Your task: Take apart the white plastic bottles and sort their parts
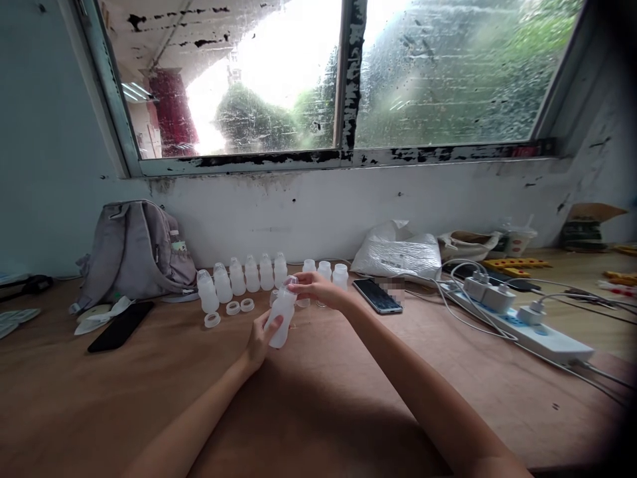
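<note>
A frosted white bottle is tilted above the table, with my left hand wrapped round its body. At its top, the fingers of my right hand are closed on a clear cap. Behind and to the left stands a row of several capped bottles. Open-necked bottles stand behind my right hand, partly hidden by it. White rings lie on the table in front of the capped row.
A grey backpack and a black phone are at the left. To the right are another phone, a silvery bag and a white power strip with chargers and cables. The wooden table meets a wall below a window.
</note>
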Action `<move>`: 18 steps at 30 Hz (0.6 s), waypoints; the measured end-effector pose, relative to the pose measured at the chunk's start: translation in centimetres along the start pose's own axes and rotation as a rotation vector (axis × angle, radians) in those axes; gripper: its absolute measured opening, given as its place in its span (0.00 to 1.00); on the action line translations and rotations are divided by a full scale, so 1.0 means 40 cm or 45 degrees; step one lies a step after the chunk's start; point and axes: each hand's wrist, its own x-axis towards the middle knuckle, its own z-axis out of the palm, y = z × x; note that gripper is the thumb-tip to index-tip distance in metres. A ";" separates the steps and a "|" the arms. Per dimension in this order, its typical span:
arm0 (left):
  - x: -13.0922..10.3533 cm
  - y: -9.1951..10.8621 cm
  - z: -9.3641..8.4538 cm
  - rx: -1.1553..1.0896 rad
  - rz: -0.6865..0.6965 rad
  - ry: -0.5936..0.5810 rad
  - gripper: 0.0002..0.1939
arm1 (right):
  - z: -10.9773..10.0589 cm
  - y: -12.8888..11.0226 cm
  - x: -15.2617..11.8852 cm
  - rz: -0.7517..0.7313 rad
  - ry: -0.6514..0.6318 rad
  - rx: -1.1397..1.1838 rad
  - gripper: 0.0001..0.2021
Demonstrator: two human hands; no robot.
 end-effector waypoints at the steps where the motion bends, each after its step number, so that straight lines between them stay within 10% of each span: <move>1: 0.000 0.000 0.000 0.008 -0.002 0.009 0.20 | -0.001 0.000 0.001 0.001 0.000 -0.002 0.15; 18: -0.021 -0.017 0.002 0.296 0.199 0.136 0.17 | 0.003 0.029 -0.001 0.123 -0.121 0.005 0.18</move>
